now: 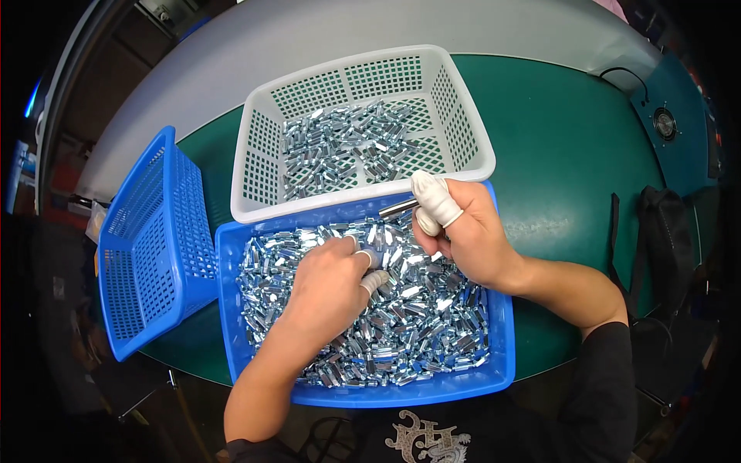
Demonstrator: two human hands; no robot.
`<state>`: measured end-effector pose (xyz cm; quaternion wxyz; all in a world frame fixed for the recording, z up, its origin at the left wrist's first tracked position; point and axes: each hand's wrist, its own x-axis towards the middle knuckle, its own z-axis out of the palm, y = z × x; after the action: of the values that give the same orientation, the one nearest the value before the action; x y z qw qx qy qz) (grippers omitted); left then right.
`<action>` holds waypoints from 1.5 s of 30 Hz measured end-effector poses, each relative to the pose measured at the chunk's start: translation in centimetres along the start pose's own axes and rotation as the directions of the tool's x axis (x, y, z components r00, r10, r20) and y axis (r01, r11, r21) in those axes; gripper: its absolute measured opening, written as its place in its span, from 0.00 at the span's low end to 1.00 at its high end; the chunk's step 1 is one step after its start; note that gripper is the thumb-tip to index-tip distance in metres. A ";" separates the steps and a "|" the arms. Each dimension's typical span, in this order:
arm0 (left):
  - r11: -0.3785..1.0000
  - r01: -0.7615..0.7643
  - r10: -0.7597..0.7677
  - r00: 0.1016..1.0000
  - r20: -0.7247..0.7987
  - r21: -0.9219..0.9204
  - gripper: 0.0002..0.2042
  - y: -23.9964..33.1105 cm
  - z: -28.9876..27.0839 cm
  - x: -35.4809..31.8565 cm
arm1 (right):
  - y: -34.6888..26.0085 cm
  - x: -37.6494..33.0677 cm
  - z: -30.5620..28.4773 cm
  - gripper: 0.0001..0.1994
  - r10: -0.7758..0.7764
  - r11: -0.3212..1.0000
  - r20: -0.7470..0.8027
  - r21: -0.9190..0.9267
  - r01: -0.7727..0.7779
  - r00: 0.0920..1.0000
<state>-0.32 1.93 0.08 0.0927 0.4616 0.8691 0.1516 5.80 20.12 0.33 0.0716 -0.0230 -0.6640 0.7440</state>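
- A metal rod was gripped by the right hand above the far side of the blue tub
- Metal pieces in the tub were touched by the curled left hand; whether any was pinched could not be told
- A light fingertip hold and a steady rod were judged best
- No label could be read; a pale motif was seen on the dark shirt

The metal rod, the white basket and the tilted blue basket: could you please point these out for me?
Metal rod [398, 208]: head view, middle of its exposed length.
White basket [480, 167]: head view, near right corner of its rim.
Tilted blue basket [190, 231]: head view, perforated outer side wall.
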 end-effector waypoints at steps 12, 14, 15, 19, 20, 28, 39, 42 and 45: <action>0.987 0.091 -0.083 0.994 0.071 -0.129 0.09 -0.8 -0.7 -0.2 | 0.1 0.0 -0.1 0.22 0.015 1.000 0.009 0.011 -0.015 1.000; 0.985 0.095 -0.079 0.990 0.113 -0.146 0.17 -1.0 -1.1 -0.5 | 0.0 0.1 0.2 0.22 0.024 0.999 0.009 0.021 -0.025 1.000; 0.985 0.091 -0.074 0.991 0.115 -0.144 0.17 -1.1 -1.3 -0.6 | 0.0 0.1 0.2 0.22 0.023 1.000 0.005 0.021 -0.023 1.000; 0.995 0.028 -0.015 0.990 0.138 -0.092 0.17 -1.1 -1.5 -0.6 | 0.4 0.1 0.0 0.22 0.034 0.999 0.018 0.009 -0.034 0.999; 0.988 0.008 0.006 0.996 0.092 -0.153 0.16 -1.1 -1.6 -0.4 | 0.4 0.2 -0.2 0.22 0.032 0.999 0.018 0.018 -0.033 0.999; 0.806 0.075 -0.156 0.984 -0.088 -0.588 0.14 -0.8 -1.7 0.2 | 0.6 0.3 0.2 0.21 0.032 0.997 0.007 0.070 -0.033 0.999; 0.667 0.103 -0.233 0.970 -0.075 -0.738 0.11 -0.4 -1.6 0.1 | 0.5 0.1 0.4 0.20 0.073 0.995 0.063 -0.069 -0.069 0.995; 0.781 -0.013 -0.166 0.960 -0.226 -0.625 0.10 -0.8 -1.6 0.0 | 0.5 0.3 0.6 0.20 0.075 0.979 0.094 -0.197 -0.055 0.993; 0.798 -0.045 -0.132 0.960 -0.247 -0.601 0.12 -1.0 -2.0 0.1 | 1.2 0.1 0.4 0.20 0.037 0.985 0.087 -0.173 -0.022 0.996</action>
<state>-1.71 1.10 1.59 0.1155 0.3624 0.7906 0.4799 5.52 19.65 -0.80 0.0284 -0.0053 -0.7278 0.6852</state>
